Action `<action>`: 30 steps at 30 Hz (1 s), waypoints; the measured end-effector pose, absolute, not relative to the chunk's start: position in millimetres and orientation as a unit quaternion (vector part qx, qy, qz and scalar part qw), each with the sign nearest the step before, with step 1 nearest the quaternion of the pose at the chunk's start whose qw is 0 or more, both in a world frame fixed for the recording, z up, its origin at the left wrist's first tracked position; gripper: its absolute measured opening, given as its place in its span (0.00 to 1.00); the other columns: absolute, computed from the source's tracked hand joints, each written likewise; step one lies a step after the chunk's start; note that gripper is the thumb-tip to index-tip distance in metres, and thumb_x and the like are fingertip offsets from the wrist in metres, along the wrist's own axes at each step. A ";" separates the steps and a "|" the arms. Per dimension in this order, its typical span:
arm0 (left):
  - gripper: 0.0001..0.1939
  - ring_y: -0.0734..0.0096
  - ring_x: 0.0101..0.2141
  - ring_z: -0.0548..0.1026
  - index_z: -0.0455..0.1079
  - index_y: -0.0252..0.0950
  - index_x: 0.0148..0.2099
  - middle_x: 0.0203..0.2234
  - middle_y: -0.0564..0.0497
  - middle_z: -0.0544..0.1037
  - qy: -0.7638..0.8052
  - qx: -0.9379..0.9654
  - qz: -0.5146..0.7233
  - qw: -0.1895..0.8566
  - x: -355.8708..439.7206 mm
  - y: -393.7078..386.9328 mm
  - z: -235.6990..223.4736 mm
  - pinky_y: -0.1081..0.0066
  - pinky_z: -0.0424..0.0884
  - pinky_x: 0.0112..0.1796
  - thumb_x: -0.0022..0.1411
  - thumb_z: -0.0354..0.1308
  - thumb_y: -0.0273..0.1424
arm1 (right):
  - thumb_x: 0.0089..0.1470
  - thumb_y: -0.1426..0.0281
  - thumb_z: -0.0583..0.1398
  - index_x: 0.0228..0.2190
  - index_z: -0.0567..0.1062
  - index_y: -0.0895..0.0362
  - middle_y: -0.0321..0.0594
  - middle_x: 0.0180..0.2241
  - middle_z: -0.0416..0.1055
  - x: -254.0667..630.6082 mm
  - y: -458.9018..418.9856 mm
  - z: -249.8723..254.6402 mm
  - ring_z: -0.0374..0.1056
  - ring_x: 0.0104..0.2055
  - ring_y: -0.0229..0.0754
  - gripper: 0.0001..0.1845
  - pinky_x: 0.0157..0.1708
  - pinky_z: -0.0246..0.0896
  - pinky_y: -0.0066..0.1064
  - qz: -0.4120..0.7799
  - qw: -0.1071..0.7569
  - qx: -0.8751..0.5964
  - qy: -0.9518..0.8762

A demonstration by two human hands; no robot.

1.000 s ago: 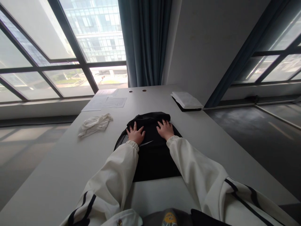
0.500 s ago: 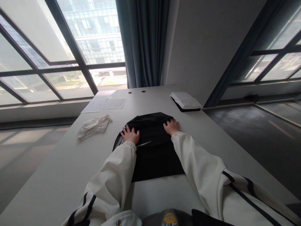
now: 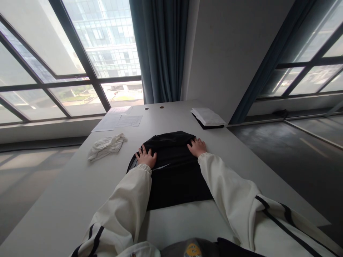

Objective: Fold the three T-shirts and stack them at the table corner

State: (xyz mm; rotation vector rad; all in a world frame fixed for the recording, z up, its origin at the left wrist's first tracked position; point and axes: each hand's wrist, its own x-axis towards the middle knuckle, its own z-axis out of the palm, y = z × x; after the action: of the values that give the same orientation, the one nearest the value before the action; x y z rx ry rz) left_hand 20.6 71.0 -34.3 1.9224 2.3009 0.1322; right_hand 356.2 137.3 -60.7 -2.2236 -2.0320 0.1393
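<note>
One broad white surface [image 3: 66, 200] runs away from the person and narrows toward the far end. On it, centred in front of the body, lies the black cloth [image 3: 182, 184], flat in its near part, with a straight near edge and a folded, raised ridge across its far end. Its sides run away from the person while the ridge runs left to right; foreshortening hides which way is longer. At its left border a dark curved part bulges out past the left hand.

Beyond and to the left are paper sheets [image 3: 107, 123], partly overlapping. Nearer on that side, well apart from the black cloth, sits a crumpled white cloth [image 3: 107, 146]. Far right, a white packet [image 3: 209, 116] rests on something thin and dark.

Both hands touch the black cloth, palms down, one toward each side, with most of its flat part between them and the body. The left hand [image 3: 146, 158] is spread wide and grasps nothing. The right hand [image 3: 197, 147] lies at the far right corner, fingers extended, with no visible grip; it reaches slightly farther out and is the nearer one to the ridge's end.

Smallest are a slim pale streak [image 3: 162, 166] beside the left wrist and two round holes [image 3: 162, 107] at the far end.
</note>
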 end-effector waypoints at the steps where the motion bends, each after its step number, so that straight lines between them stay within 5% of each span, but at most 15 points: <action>1: 0.37 0.41 0.75 0.40 0.59 0.46 0.75 0.78 0.46 0.38 0.763 0.641 0.041 0.071 20.0 68.8 -33.1 0.37 0.40 0.70 0.72 0.41 0.55 | 0.70 0.49 0.45 0.72 0.60 0.53 0.48 0.75 0.49 355.4 133.6 -60.3 0.42 0.76 0.61 0.37 0.72 0.37 0.57 0.046 0.062 -0.736 -0.673; 11: 0.36 0.40 0.75 0.40 0.61 0.44 0.75 0.78 0.44 0.39 0.735 0.673 0.050 0.068 15.8 27.2 -40.3 0.35 0.41 0.69 0.72 0.44 0.53 | 0.70 0.54 0.50 0.70 0.62 0.62 0.54 0.74 0.51 359.2 69.2 -62.5 0.43 0.76 0.63 0.37 0.72 0.42 0.52 0.008 0.083 -0.711 -0.698; 19: 0.31 0.40 0.75 0.44 0.66 0.38 0.72 0.77 0.42 0.47 0.710 0.701 0.057 -0.007 26.4 -1.0 -33.6 0.37 0.44 0.70 0.72 0.51 0.44 | 0.68 0.60 0.54 0.64 0.72 0.59 0.54 0.74 0.50 357.9 45.3 -60.5 0.42 0.77 0.63 0.29 0.71 0.46 0.51 -0.024 0.098 -0.682 -0.725; 24: 0.28 0.46 0.74 0.49 0.67 0.41 0.70 0.77 0.45 0.50 0.635 0.773 0.010 -0.009 14.1 26.0 -12.1 0.41 0.43 0.71 0.71 0.54 0.41 | 0.65 0.65 0.56 0.65 0.71 0.58 0.49 0.74 0.52 361.5 60.2 -43.1 0.39 0.77 0.59 0.29 0.72 0.42 0.52 -0.048 0.083 -0.611 -0.786; 30: 0.24 0.47 0.71 0.57 0.72 0.47 0.64 0.75 0.47 0.55 0.591 0.805 -0.022 0.052 5.7 88.9 13.4 0.43 0.51 0.69 0.69 0.57 0.45 | 0.66 0.62 0.57 0.54 0.79 0.55 0.52 0.68 0.62 370.7 119.2 -23.2 0.44 0.75 0.62 0.20 0.70 0.42 0.59 -0.034 0.047 -0.596 -0.801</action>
State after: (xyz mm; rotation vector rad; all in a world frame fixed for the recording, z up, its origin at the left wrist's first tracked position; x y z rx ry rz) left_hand 5.7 88.9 13.4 2.4473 1.7971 -0.0684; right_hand 370.7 119.2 -23.2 -1.8175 -2.4435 -0.1043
